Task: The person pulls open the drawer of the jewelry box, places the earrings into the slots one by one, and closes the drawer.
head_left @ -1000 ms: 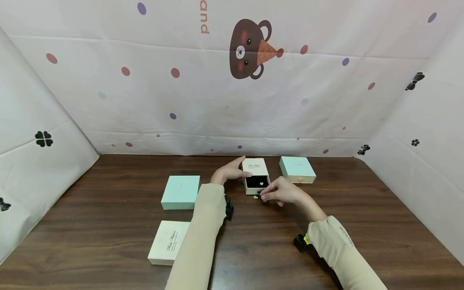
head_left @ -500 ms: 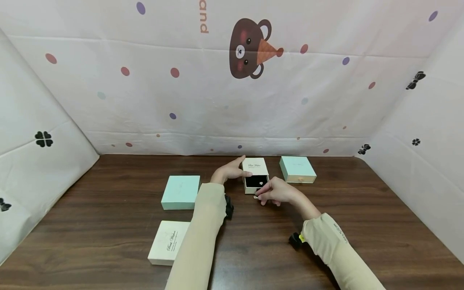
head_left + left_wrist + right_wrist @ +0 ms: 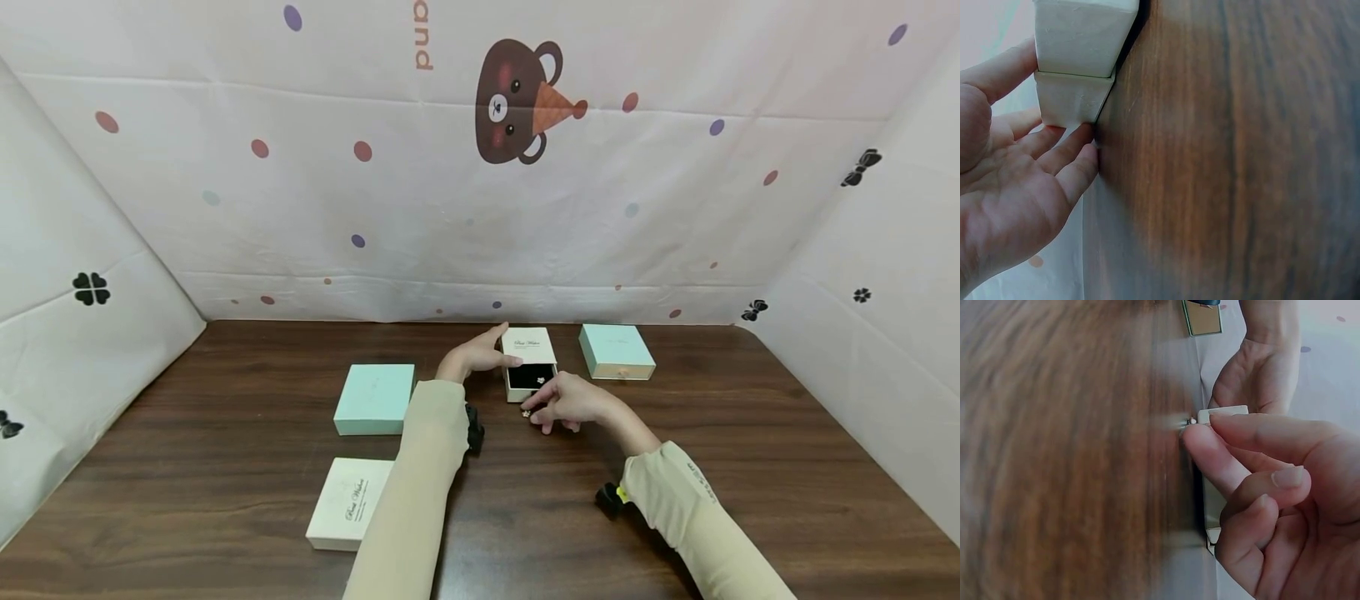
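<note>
A small white drawer box with "Best Wishes" print stands at the back middle, its drawer pulled partway out. On the drawer's black lining lies a small silvery flower-shaped earring. My left hand holds the box, thumb over the front of its top and fingers along its left side and back. Just in front of the drawer is a second flower-shaped earring. My right hand pinches it between fingertip and thumb, low by the table; in the right wrist view the earring shows at the fingertips.
A mint box stands at the back right. To the left are another mint box and, nearer, a flat white printed box, partly covered by my left sleeve. A printed white cloth rises behind the dark wood table.
My right hand has moved left and slightly nearer, its fingertips coming to the earring in front of the drawer, which has shifted slightly. The left hand stays on the box.
</note>
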`<state>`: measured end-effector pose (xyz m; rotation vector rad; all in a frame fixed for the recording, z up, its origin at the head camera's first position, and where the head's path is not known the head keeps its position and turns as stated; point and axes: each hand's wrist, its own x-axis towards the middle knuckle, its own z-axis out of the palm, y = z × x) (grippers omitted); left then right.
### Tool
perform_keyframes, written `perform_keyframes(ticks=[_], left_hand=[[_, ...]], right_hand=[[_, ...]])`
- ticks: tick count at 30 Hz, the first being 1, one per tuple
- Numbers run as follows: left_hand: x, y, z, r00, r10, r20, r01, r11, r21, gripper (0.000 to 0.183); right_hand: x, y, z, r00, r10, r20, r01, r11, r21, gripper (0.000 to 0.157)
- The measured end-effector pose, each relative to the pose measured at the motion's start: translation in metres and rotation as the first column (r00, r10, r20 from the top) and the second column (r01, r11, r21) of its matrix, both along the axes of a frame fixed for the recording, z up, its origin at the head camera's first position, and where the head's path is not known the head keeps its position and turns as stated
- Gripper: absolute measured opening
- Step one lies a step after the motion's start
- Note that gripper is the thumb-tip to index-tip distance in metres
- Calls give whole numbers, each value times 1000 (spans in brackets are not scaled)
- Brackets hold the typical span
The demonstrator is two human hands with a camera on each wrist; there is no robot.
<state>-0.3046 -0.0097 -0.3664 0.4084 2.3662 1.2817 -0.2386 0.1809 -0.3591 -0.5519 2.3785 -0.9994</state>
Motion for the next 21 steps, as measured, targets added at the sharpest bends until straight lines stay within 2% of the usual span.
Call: perform_keyframes(ticks=[14,21], left_hand=[[1,-1,1,1000,-2,-15,2,1000,1,79],[2,-1,2,1000,6,-7,-6,1000,5,79]], right_hand=[[-1,-9,-3,998,-19,-63,22,999,46,9],[2,-7,-1,997,26,-78,-25,1000,13,11]])
